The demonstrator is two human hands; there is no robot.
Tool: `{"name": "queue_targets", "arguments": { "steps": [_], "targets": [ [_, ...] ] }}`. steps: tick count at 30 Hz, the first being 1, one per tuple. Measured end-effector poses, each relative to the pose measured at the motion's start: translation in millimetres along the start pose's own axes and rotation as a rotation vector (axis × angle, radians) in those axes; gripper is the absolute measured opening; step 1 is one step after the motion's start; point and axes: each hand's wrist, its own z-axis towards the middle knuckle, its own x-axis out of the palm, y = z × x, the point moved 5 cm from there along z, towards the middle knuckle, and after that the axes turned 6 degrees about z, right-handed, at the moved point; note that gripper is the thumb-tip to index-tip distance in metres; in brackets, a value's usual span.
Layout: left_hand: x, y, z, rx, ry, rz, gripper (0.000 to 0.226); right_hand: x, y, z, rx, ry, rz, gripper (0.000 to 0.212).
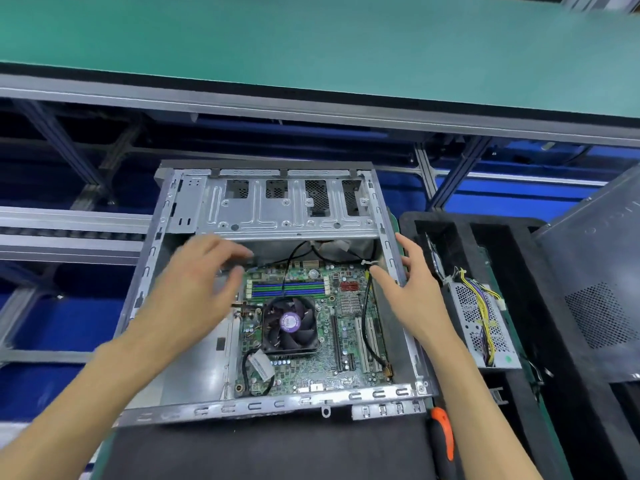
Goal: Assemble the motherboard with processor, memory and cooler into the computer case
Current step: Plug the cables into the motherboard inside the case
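Note:
The open silver computer case (194, 410) lies flat in front of me. Inside it sits the green motherboard (349, 362), with its black cooler fan (290, 323) and blue-green memory slots (287, 289). My left hand (194, 289) hovers over the board's left edge, blurred, fingers spread and holding nothing. My right hand (412, 292) is at the case's right wall, fingers extended, thumb near the board's right edge beside a black cable (365, 327).
A power supply (485, 327) with yellow and purple wires lies in a black foam tray (519, 393) on the right. A grey case panel (595, 282) leans further right. An orange-black screwdriver (443, 438) lies near the case's front right corner. A green conveyor (311, 46) runs behind.

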Motion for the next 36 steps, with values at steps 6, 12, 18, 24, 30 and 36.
{"name": "queue_targets", "arguments": {
  "steps": [6,12,18,24,30,36],
  "targets": [
    [-11.0,69.5,-40.1,-0.533,-0.076,0.117,0.068,-0.6,-2.7,-0.6,0.027,0.016,-0.047,0.073],
    [-0.8,81.0,-30.2,-0.516,0.02,0.065,0.042,-0.4,-4.7,-1.5,0.008,0.015,-0.077,0.076],
    [1.9,88.7,-9.6,-0.445,0.042,0.08,0.035,3.3,-9.0,-8.0,0.035,-0.036,-0.068,0.078],
    [11.7,95.3,9.6,-0.443,0.061,0.065,0.056,0.5,-8.1,-0.4,0.028,-0.103,-0.06,0.076],
    [15.5,93.0,15.3,-0.426,0.048,0.064,0.056,-0.4,-1.3,4.0,0.023,-0.119,-0.084,0.073],
    [11.0,94.9,4.2,-0.525,0.133,-0.213,0.062,-0.9,1.8,0.3,0.021,-0.108,-0.013,0.069]
  ]
}}
